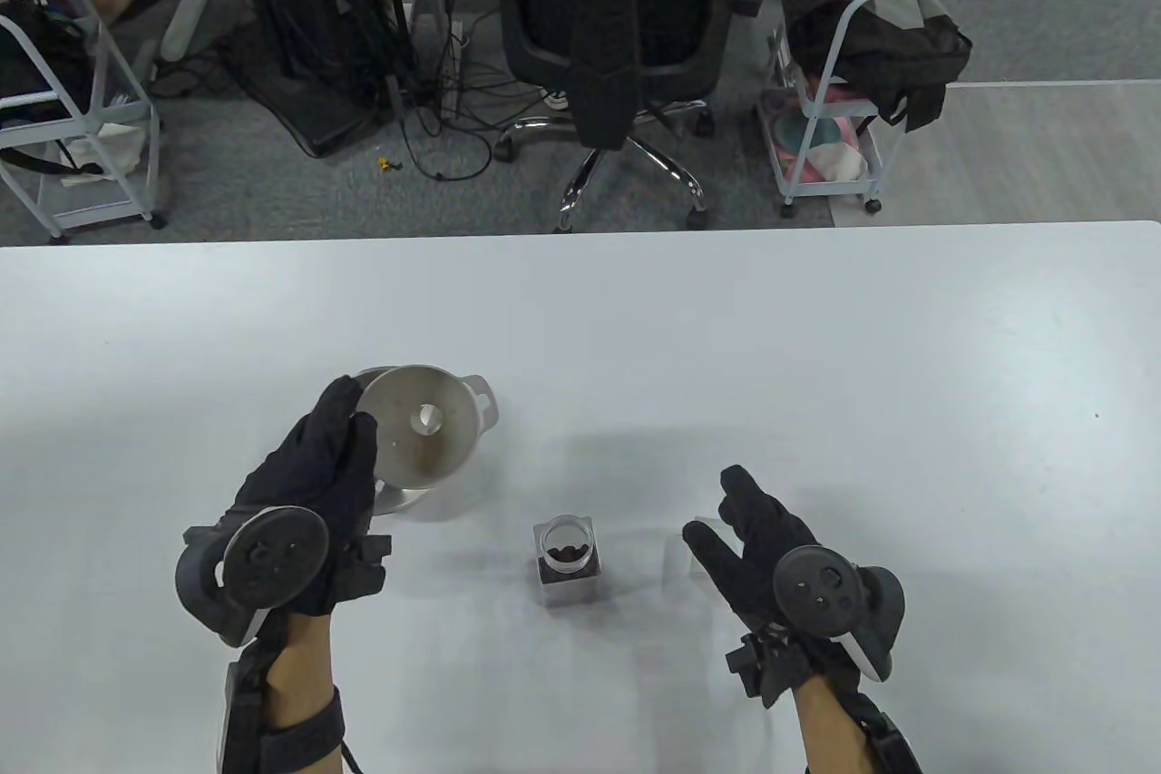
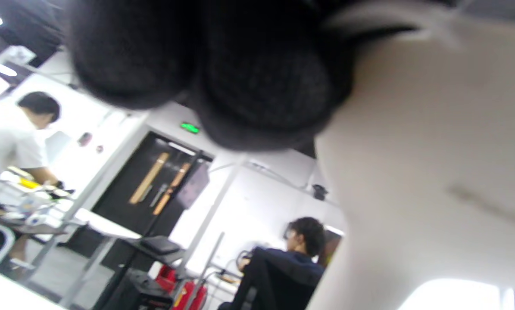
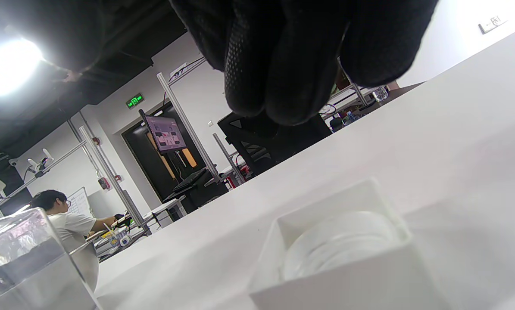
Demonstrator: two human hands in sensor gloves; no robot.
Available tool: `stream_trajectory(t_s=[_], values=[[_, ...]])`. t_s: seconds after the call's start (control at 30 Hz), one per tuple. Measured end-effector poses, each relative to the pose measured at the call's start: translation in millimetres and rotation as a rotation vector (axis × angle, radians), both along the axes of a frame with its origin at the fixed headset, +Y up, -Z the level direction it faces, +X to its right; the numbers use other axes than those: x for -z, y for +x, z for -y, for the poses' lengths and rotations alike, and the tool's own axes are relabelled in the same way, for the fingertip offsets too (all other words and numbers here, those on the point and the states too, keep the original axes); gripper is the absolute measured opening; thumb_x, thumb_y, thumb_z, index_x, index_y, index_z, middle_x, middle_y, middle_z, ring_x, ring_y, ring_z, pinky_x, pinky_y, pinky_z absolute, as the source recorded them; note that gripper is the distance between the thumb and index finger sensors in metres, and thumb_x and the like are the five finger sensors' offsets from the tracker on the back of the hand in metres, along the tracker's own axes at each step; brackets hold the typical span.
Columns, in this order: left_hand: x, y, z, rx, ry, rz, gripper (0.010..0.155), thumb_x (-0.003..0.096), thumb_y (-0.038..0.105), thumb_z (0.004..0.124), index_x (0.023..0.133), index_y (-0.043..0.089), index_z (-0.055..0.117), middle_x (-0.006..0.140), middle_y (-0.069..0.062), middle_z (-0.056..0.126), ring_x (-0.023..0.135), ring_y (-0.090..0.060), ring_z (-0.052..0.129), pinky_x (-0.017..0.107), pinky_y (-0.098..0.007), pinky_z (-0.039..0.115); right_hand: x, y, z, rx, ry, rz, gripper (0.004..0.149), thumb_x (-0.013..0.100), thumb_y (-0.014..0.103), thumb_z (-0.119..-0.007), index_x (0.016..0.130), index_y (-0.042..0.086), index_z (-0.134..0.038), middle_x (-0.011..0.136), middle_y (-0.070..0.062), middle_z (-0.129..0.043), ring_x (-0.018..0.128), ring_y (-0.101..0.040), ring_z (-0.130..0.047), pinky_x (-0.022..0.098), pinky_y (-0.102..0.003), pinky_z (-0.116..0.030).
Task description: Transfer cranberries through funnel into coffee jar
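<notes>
From the table view I note the left hand (image 1: 308, 484) gripping the metal funnel (image 1: 419, 436) by its left rim, tilted so its mouth and central hole face the camera. The funnel is off the desk (image 1: 816, 338), and it hides most of a metal bowl (image 1: 481, 400) behind and beneath it; I cannot tell whether the two touch. In the left wrist view the fingers (image 2: 257, 77) press against the funnel's pale wall (image 2: 434, 150), clenched on its rim.

The glass jar (image 1: 567, 559) stands upright on the desk, right of and nearer to me than the funnel, well apart from it. Its mouth is uncovered, and dark cranberries (image 1: 566, 553) lie inside. In the right wrist view the jar (image 3: 20, 267) shows at the lower left edge with the dark fill visible through the glass.

The right hand (image 1: 771, 543) hovers right of the jar, its fingers spread and released, holding nothing. Below it on the desk lies a white square lid (image 3: 339, 254), underside up, just right of the jar. The fingers (image 3: 291, 56) hang above the lid without touching it.
</notes>
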State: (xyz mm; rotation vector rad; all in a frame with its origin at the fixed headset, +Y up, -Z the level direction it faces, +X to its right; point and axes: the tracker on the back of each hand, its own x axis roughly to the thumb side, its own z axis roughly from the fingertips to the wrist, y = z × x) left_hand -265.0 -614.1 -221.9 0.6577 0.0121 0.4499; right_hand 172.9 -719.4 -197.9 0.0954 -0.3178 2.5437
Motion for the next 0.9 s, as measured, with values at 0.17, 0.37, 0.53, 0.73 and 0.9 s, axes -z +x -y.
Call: stream_trajectory(t_s=[0.17,0.37,0.53,0.73,0.9], values=[[8,-17,14,-0.090,-0.047,-0.023,0.048,0.0534,0.046,0.077,0.095,0.023,0.084,0.060,0.004,0.102,0.028,-0.012,0.108,0.031,-0.037,0.093,0,0,0,0.000,0.000,0.000,0.077,0.058,0.070,-0.069,0.113,0.017,-0.060,0.097,-0.010,-0.086,0.079,-0.032,-0.096,0.061,-0.057,-0.075],[15,-34,32,-0.120,-0.081,-0.094,0.050,0.0496,0.047,0.079,0.094,0.026,0.084,0.059,0.003,0.101,0.026,-0.009,0.110,0.030,-0.033,0.096,0,0,0,0.002,0.001,0.000,0.077,0.057,0.070,-0.070,0.113,0.017,-0.060,0.096,-0.010,-0.086,0.079,-0.032,-0.096,0.061,-0.057,-0.075],[20,-40,48,-0.137,-0.127,-0.129,0.052,0.0451,0.049,0.083,0.092,0.028,0.085,0.058,0.003,0.103,0.024,-0.007,0.111,0.029,-0.031,0.097,0,0,0,0.002,0.001,-0.001,0.077,0.057,0.070,-0.070,0.113,0.017,-0.060,0.097,-0.011,-0.085,0.079,-0.032,-0.096,0.061,-0.057,-0.075],[27,-43,63,-0.073,-0.195,-0.163,0.055,0.0406,0.051,0.086,0.090,0.028,0.087,0.056,0.004,0.106,0.022,-0.007,0.110,0.027,-0.031,0.096,0,0,0,0.004,0.002,-0.002,0.077,0.058,0.070,-0.070,0.113,0.017,-0.060,0.097,-0.010,-0.085,0.079,-0.032,-0.096,0.061,-0.057,-0.076],[31,-41,73,-0.017,-0.261,-0.161,0.056,0.0381,0.051,0.088,0.089,0.028,0.088,0.055,0.004,0.107,0.022,-0.008,0.110,0.027,-0.032,0.096,0,0,0,0.004,0.003,-0.002,0.077,0.057,0.070,-0.070,0.113,0.017,-0.060,0.097,-0.011,-0.085,0.079,-0.032,-0.096,0.061,-0.057,-0.075]])
